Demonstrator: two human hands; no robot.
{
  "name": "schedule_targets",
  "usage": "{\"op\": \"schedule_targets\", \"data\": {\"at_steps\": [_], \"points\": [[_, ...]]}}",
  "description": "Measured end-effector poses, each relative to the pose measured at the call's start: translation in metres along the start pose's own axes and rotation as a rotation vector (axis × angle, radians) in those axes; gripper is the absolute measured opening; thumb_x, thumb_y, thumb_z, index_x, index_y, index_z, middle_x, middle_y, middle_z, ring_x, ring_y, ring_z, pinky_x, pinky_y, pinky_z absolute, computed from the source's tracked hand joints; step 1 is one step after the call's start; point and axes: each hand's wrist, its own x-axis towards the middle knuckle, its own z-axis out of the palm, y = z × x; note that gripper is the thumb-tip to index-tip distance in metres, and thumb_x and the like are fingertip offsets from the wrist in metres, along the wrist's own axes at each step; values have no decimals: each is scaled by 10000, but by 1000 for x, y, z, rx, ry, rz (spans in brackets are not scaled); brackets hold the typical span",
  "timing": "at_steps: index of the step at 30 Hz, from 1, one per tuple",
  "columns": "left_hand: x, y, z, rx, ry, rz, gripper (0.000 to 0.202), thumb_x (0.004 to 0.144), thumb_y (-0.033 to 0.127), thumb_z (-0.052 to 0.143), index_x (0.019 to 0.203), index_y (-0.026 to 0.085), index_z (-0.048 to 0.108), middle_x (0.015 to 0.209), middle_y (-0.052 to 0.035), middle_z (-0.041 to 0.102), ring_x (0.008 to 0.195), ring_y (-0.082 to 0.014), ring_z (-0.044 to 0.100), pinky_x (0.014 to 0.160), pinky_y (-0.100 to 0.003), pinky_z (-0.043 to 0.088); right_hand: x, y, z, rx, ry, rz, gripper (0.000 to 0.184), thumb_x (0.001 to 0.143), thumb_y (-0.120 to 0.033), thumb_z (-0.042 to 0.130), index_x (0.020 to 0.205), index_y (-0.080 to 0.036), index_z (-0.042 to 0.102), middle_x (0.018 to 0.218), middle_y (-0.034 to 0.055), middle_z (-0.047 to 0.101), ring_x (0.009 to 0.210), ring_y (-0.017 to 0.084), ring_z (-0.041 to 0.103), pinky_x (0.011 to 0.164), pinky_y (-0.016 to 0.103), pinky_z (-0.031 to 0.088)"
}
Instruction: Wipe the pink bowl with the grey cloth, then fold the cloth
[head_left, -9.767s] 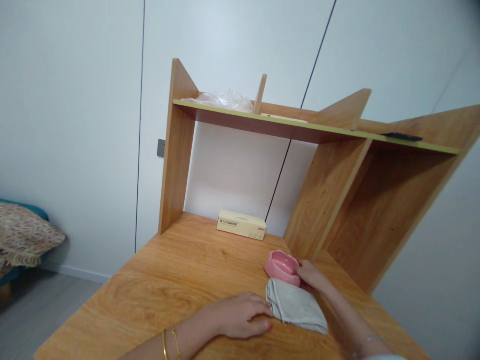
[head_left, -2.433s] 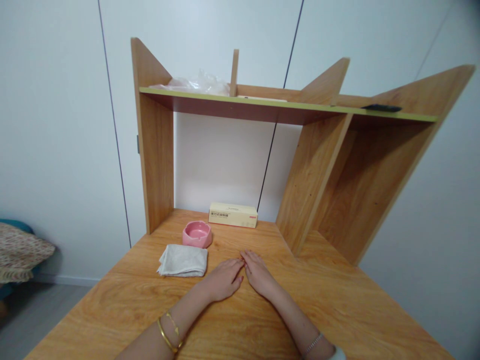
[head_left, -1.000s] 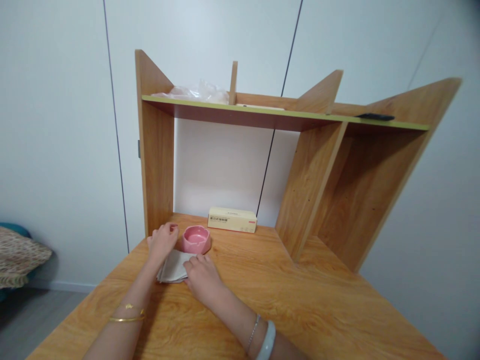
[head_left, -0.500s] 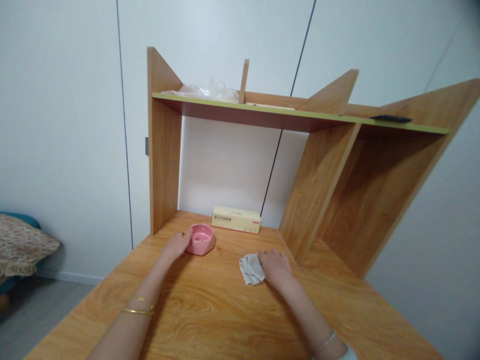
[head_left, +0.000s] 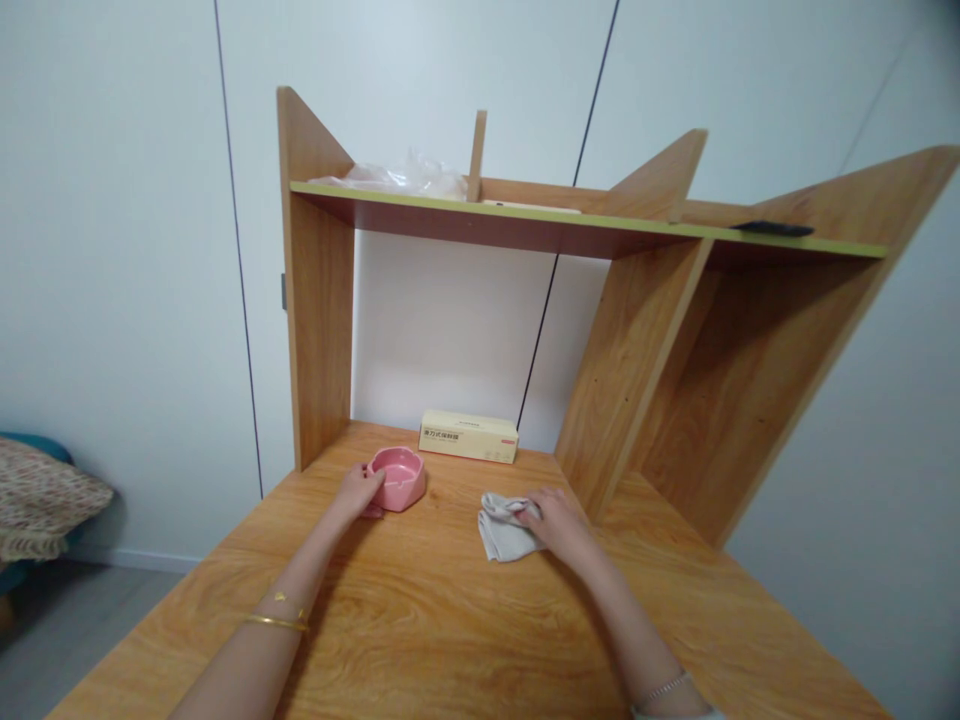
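Note:
A pink faceted ashtray (head_left: 401,487) sits toward the back left of the wooden desk (head_left: 420,610). My left hand (head_left: 358,492) grips its left side, thumb over the rim and fingers along the outer wall. To the right, a folded light-grey cloth (head_left: 504,530) touches the desk, its upper part bunched. My right hand (head_left: 556,520) pinches the cloth at its right edge, with the thumb in front; some fingertips are hidden behind the fabric. Just behind the ashtray lies a long cream box (head_left: 469,437) with dark lettering.
A wooden shelf unit (head_left: 322,330) rises from the back of the desk, with an upright divider (head_left: 622,370) at right. On its upper shelf lie a clear plastic bag (head_left: 420,178) and a flat black object (head_left: 772,229). A patterned cushion (head_left: 45,495) is at far left.
My right hand has closed on the cloth's edge and lifted part of it into a fold. My left thumb has moved over the ashtray's rim, and the ashtray looks slightly turned.

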Motion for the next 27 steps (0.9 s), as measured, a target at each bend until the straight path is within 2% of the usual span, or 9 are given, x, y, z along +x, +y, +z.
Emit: {"op": "schedule_targets", "data": {"at_steps": [3, 5, 7, 10, 13, 16, 19, 22, 27], "points": [[-1, 1, 5, -62, -3, -1, 476, 788, 307, 510, 1195, 122, 349, 1073, -183, 540, 668, -211, 635, 425, -247, 505, 3, 8, -5, 13, 137, 55, 219, 815, -233, 418, 872, -186, 625, 874, 66, 601, 875, 202, 505, 748, 273, 342], [-4, 3, 11, -111, -46, 1, 480, 791, 302, 502, 1207, 134, 330, 1086, -167, 527, 680, -192, 627, 439, -233, 508, 3, 14, -11, 15, 234, 111, 276, 834, -223, 352, 970, -170, 586, 933, 92, 581, 893, 213, 496, 741, 289, 346], [-10, 4, 19, -163, -124, 9, 437, 803, 319, 486, 1185, 151, 354, 1017, -123, 556, 640, -151, 615, 467, -214, 511, 1, 19, -19, 47, 387, 173, 310, 850, -245, 300, 1012, -157, 549, 942, 104, 568, 864, 212, 501, 698, 289, 353], [-23, 7, 32, -230, -272, 24, 366, 813, 363, 469, 1119, 168, 420, 797, -39, 589, 531, -95, 577, 492, -189, 503, -1, 24, -41, 112, 666, 237, 326, 853, -349, 295, 894, -158, 556, 812, 83, 565, 742, 200, 503, 621, 274, 344], [-36, 8, 41, -262, -401, 29, 341, 803, 393, 467, 1060, 170, 462, 666, -3, 575, 470, -85, 552, 476, -186, 489, 2, 23, -70, 121, 803, 300, 342, 836, -416, 323, 812, -169, 557, 741, 58, 560, 655, 181, 483, 562, 257, 307], [-44, 7, 48, -254, -466, 30, 335, 791, 372, 472, 1049, 158, 459, 607, 10, 567, 418, -81, 527, 410, -163, 442, 10, 14, -94, 118, 803, 344, 320, 824, -426, 359, 858, -188, 570, 765, 46, 589, 651, 172, 493, 529, 240, 265], [-46, 5, 52, -223, -473, 38, 344, 769, 306, 500, 1073, 154, 446, 596, 22, 575, 369, -61, 484, 360, -136, 382, 18, 0, -97, 99, 728, 309, 283, 827, -391, 377, 899, -203, 576, 811, 40, 614, 691, 171, 522, 530, 231, 259], [-45, 3, 56, -184, -447, 52, 348, 759, 289, 521, 1073, 152, 458, 590, 27, 584, 341, -50, 455, 340, -129, 345, 20, -16, -76, 77, 590, 254, 253, 829, -351, 383, 910, -207, 574, 849, 39, 629, 730, 178, 548, 542, 233, 273], [-42, 1, 59, -113, -378, 91, 348, 791, 333, 489, 1066, 123, 465, 510, 41, 553, 306, -63, 431, 315, -144, 292, 10, -44, -23, 150, 367, 126, 261, 842, -306, 343, 921, -213, 573, 879, 47, 644, 791, 196, 576, 591, 249, 328]]}}
